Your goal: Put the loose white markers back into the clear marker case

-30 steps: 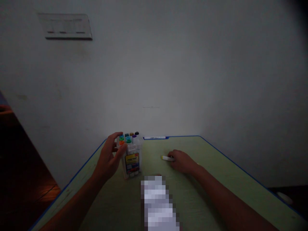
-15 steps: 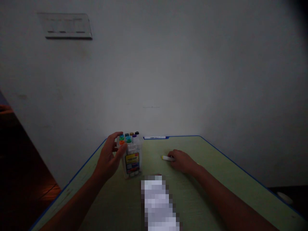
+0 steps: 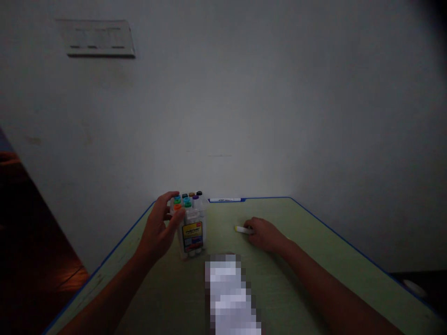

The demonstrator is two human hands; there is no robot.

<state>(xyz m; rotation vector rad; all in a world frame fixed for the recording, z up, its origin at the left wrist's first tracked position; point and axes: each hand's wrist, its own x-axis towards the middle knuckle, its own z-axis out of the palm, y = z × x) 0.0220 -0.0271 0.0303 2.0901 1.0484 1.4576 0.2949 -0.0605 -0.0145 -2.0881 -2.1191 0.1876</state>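
My left hand point(image 3: 162, 225) is wrapped round the left side of a clear plastic marker case point(image 3: 203, 232), thumb at the front and fingers behind. The case stands upright on the table and has a yellow and dark label on its front. Several markers point(image 3: 187, 203) stand in it, with orange, green, blue, purple, brown and black ends showing. To the right of the case, my right hand point(image 3: 263, 234) is closed on a white marker point(image 3: 243, 229) with a yellow end, low over the tabletop. The marker points left, and its other end is hidden in my fingers.
A white and blue marker point(image 3: 226, 200) lies along the table's back edge by the wall. A blurred-out pale object point(image 3: 230, 293) lies at the near middle of the green table point(image 3: 296, 228), which has a blue edge. A flat panel point(image 3: 99, 39) is on the wall.
Almost nothing differs. Both hands keep their places on the case and the marker; the whole view has shifted very slightly.
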